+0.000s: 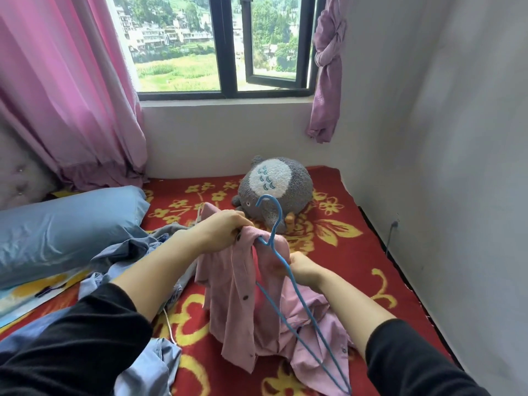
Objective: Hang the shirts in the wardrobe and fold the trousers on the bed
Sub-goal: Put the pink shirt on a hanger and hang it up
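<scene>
While both arms reach out over the bed [357,247], the left hand [220,228] is closed tight around a bunched edge of the pink shirt [243,304], gripping it up near the collar and lifting the fabric clear of the blanket. Over on the other side, the right hand [304,270] is curled around one sloping arm of the blue wire hanger [285,270], fingers wrapped shut on it, and some of the pink cloth looks pinched in that grip too, though how much I cannot tell. The hanger is tilted, hook pointing up and away toward the window [228,44], its long lower end running down toward the camera across the shirt's lower folds. The shirt hangs in a loose drape from the left hand, dark buttons showing along the placket, while its tail lies crumpled on the red and yellow flowered blanket. Left of it sits a heap of blue garments [137,258], touching the pale blue pillow [65,232]. A thin white cable [168,324] snakes out from under the left forearm. Beyond the hanger's hook, a grey plush toy [277,187] rests near the wall, with pink curtains [71,90] either side of the window.
</scene>
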`<state>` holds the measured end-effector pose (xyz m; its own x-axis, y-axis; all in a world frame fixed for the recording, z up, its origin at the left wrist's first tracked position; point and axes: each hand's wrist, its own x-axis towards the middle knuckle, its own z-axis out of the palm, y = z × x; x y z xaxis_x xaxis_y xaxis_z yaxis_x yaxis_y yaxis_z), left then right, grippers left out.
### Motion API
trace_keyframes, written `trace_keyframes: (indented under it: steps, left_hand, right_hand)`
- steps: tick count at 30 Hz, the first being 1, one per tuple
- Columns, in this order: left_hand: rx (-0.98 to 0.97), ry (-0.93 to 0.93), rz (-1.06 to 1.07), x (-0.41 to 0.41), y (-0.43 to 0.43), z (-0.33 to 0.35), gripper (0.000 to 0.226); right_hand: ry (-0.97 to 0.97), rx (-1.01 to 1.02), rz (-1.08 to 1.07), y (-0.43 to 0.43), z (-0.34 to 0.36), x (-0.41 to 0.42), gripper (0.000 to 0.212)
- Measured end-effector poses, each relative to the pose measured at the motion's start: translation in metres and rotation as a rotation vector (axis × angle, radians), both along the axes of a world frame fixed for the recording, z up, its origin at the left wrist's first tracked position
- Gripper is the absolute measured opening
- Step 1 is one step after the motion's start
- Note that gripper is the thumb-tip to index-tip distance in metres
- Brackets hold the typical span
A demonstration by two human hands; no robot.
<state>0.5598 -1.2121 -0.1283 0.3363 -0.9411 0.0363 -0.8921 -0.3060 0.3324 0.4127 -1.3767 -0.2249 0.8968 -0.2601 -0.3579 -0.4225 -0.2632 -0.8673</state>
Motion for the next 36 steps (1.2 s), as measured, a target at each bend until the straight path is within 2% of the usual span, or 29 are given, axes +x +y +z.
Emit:
trace_keyframes:
  steps: [4, 5, 7, 9, 11, 12, 13, 14, 16, 17, 20, 22, 25, 29, 33, 34, 36]
  left_hand:
    - [0.090, -0.046, 0.014, 0.010, 0.018, 0.003, 0.049]
    - [0.100, -0.042, 0.015, 0.012, 0.024, 0.003, 0.051]
    - [0.102, -0.032, 0.013, 0.015, 0.033, 0.002, 0.050]
    - [0.091, -0.034, 0.054, 0.020, 0.037, 0.003, 0.048]
    - [0.098, -0.072, 0.135, 0.026, 0.043, 0.006, 0.047]
    - [0.101, -0.095, 0.173, 0.029, 0.047, 0.008, 0.047]
    - [0.100, -0.112, 0.202, 0.032, 0.052, 0.009, 0.047]
    - [0.102, -0.125, 0.220, 0.034, 0.056, 0.010, 0.047]
    - [0.128, -0.159, 0.243, 0.033, 0.061, 0.010, 0.048]
    - [0.139, -0.179, 0.255, 0.031, 0.061, 0.009, 0.047]
    - [0.124, -0.251, 0.293, 0.027, 0.053, 0.003, 0.042]
    - [0.092, -0.300, 0.320, 0.028, 0.051, 0.003, 0.034]
    - [0.082, -0.340, 0.374, 0.031, 0.054, 0.008, 0.030]
    - [0.095, -0.401, 0.410, 0.028, 0.055, 0.004, 0.031]
    - [0.074, -0.332, 0.415, 0.023, 0.053, -0.005, 0.032]
    - [0.065, -0.326, 0.411, 0.022, 0.053, -0.006, 0.033]
    - [0.057, -0.327, 0.412, 0.019, 0.051, -0.009, 0.033]
  right_hand:
    - [-0.188, 0.366, -0.150, -0.007, 0.002, -0.001, 0.020]
    - [-0.217, 0.391, -0.131, -0.008, 0.005, -0.002, 0.020]
    - [-0.199, 0.350, -0.059, -0.008, 0.014, -0.003, 0.035]
    - [-0.084, 0.119, 0.066, -0.011, 0.025, -0.005, 0.035]
    - [0.068, -0.376, 0.170, -0.023, 0.024, -0.008, 0.017]
    - [0.148, -0.646, 0.149, -0.030, 0.022, -0.011, 0.009]
    - [0.194, -0.815, 0.074, -0.037, 0.020, -0.016, 0.010]
    - [0.181, -0.835, -0.023, -0.044, 0.017, -0.022, 0.021]
    - [0.096, -0.655, -0.141, -0.055, 0.013, -0.029, 0.045]
    - [0.054, -0.533, -0.169, -0.057, 0.015, -0.030, 0.046]
    - [-0.080, -0.144, -0.241, -0.056, 0.021, -0.026, 0.022]
    - [-0.150, -0.071, -0.268, -0.055, 0.026, -0.024, 0.017]
    - [-0.181, -0.224, -0.183, -0.060, 0.038, -0.027, 0.023]
    - [-0.029, -0.614, -0.046, -0.071, 0.048, -0.035, 0.043]
    - [0.147, -1.100, 0.018, -0.074, 0.047, -0.037, 0.021]
    - [0.177, -1.140, -0.014, -0.074, 0.046, -0.038, 0.015]
    - [0.212, -1.074, -0.116, -0.073, 0.045, -0.039, 0.008]
